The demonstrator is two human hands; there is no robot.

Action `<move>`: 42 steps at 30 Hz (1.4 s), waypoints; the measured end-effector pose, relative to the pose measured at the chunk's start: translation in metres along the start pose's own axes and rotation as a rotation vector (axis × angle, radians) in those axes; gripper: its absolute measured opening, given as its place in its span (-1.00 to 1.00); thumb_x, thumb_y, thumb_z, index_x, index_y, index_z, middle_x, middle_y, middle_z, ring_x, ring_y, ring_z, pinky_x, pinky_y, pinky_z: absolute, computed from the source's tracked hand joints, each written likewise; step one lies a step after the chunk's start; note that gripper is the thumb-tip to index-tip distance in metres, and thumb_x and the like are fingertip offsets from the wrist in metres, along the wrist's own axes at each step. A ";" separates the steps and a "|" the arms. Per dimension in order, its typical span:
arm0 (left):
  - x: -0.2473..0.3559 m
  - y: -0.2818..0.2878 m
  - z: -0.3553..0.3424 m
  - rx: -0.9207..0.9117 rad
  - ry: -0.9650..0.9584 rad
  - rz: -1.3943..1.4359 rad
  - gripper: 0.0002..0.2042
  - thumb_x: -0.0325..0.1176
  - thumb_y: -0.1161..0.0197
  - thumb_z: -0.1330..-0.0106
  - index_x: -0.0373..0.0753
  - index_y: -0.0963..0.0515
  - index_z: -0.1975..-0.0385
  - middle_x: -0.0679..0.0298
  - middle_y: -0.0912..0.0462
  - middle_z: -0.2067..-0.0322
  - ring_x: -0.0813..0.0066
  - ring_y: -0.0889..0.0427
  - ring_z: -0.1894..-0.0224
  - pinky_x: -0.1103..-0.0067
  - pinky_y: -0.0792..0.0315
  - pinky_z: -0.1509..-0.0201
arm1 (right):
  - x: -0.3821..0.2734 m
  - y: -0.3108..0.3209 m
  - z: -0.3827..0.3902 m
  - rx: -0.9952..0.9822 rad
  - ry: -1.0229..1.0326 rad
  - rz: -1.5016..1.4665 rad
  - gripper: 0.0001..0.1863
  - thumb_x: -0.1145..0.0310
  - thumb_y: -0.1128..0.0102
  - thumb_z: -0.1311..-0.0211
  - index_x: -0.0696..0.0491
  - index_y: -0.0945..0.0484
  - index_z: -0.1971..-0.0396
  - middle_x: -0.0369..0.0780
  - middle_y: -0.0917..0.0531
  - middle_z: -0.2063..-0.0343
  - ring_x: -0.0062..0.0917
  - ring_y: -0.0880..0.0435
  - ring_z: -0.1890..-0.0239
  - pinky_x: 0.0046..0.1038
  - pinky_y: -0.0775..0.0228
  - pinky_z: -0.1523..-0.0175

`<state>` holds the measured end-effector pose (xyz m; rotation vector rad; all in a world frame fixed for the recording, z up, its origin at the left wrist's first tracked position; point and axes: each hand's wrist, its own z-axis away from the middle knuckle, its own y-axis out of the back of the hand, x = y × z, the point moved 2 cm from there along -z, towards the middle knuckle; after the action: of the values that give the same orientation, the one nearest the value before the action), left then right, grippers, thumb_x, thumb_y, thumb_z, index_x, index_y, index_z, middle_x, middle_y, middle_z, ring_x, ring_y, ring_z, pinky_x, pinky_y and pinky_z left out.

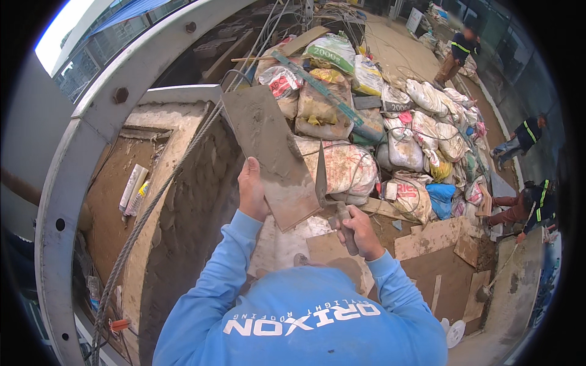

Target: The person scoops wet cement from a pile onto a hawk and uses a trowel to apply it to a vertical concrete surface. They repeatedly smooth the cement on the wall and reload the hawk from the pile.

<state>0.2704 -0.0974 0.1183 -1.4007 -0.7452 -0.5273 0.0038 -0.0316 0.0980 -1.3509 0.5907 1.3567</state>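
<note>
My left hand [251, 190] grips the lower left side of a long rectangular board or tile [268, 146], held tilted, with wet grey mortar spread over its face. My right hand [360, 233] is closed round the handle of a trowel [320, 174]; its narrow blade points up beside the board's right edge. A rough mortar-coated wall [183, 244] stands just left of the board. Pale boards and a white sheet [274, 247] lie below my hands.
A steel frame [82, 146] and twisted cable [137, 244] run along the left. Sacks [326, 107] are heaped ahead. Tubes [131, 189] lie in the left recess. Co-workers [458, 55], [522, 140], [534, 207] are along the right walkway, beside loose boards [427, 241].
</note>
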 end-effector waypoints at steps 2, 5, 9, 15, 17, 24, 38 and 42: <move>0.009 0.005 0.001 -0.012 0.085 0.044 -0.50 -0.01 0.06 -0.54 -0.33 -0.34 -0.21 0.12 -0.55 -0.11 0.22 -0.61 -0.08 0.28 -0.55 -0.16 | -0.024 -0.001 0.005 -0.004 0.193 0.108 -0.77 0.51 -0.05 -0.22 0.18 -0.35 0.13 -0.20 -0.51 0.39 -0.59 -0.52 0.53 -0.52 -0.40 0.47; 0.020 0.015 0.000 -0.026 0.174 0.151 -0.48 0.00 0.08 -0.54 -0.33 -0.32 -0.23 0.10 -0.52 -0.15 0.19 -0.59 -0.12 0.25 -0.53 -0.19 | -0.070 -0.015 0.013 -0.094 0.367 0.101 -0.64 0.42 -0.21 -0.24 0.16 -0.34 0.02 -0.20 -0.57 0.42 -0.59 -0.57 0.45 -0.50 -0.46 0.41; 0.014 0.019 -0.006 -0.025 0.203 0.237 -0.48 0.00 0.10 -0.55 -0.33 -0.29 -0.26 0.07 -0.50 -0.18 0.17 -0.57 -0.16 0.23 -0.51 -0.22 | -0.069 0.016 -0.001 -0.008 0.234 0.779 -0.62 0.28 -0.29 -0.23 0.15 -0.47 0.03 -0.23 -0.65 0.49 -0.44 -0.67 0.41 -0.29 -0.52 0.37; 0.024 0.016 -0.005 -0.064 0.205 0.245 -0.49 -0.02 0.09 -0.56 -0.33 -0.28 -0.26 0.08 -0.49 -0.19 0.18 -0.56 -0.15 0.26 -0.50 -0.22 | -0.066 0.027 -0.014 -0.084 0.721 1.540 -0.53 0.23 -0.37 -0.15 0.07 -0.51 -0.02 -0.06 -0.67 0.28 -0.12 -0.68 0.32 -0.24 -0.54 0.29; 0.026 0.012 -0.003 -0.076 0.203 0.217 -0.49 -0.03 0.09 -0.56 -0.34 -0.29 -0.26 0.08 -0.50 -0.18 0.20 -0.57 -0.14 0.27 -0.52 -0.20 | -0.058 0.032 -0.028 -0.109 0.749 1.530 -0.52 0.23 -0.38 -0.15 0.06 -0.50 -0.05 -0.07 -0.67 0.27 -0.11 -0.68 0.30 -0.23 -0.54 0.28; 0.040 -0.006 0.024 -0.223 0.160 -0.066 -0.51 -0.07 0.02 -0.55 -0.39 -0.34 -0.23 0.13 -0.57 -0.08 0.36 -0.58 -0.10 0.40 -0.52 -0.16 | -0.078 0.032 -0.118 0.031 0.964 1.361 -0.51 0.27 -0.38 -0.17 0.07 -0.49 -0.08 -0.06 -0.69 0.18 -0.10 -0.69 0.27 -0.21 -0.56 0.25; 0.059 0.026 0.034 -0.146 0.027 -0.086 -0.48 -0.08 -0.05 -0.52 -0.39 -0.33 -0.26 0.17 -0.56 -0.11 0.44 -0.59 -0.06 0.47 -0.50 -0.15 | -0.117 -0.002 -0.143 0.025 0.938 1.182 -0.58 0.34 -0.35 -0.22 0.23 -0.53 -0.02 0.03 -0.67 0.23 -0.15 -0.70 0.24 -0.28 -0.52 0.15; 0.070 0.027 0.014 -0.083 0.069 0.125 -0.53 -0.09 0.01 -0.54 -0.38 -0.36 -0.20 0.14 -0.57 -0.09 0.39 -0.63 -0.04 0.44 -0.54 -0.13 | -0.073 0.002 -0.110 -0.152 0.903 1.206 -0.58 0.30 -0.34 -0.21 0.17 -0.55 -0.02 0.02 -0.67 0.25 -0.10 -0.70 0.24 -0.28 -0.54 0.16</move>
<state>0.3350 -0.0736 0.1514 -1.4882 -0.5813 -0.5107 0.0270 -0.1554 0.1389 -1.7909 2.1993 1.6149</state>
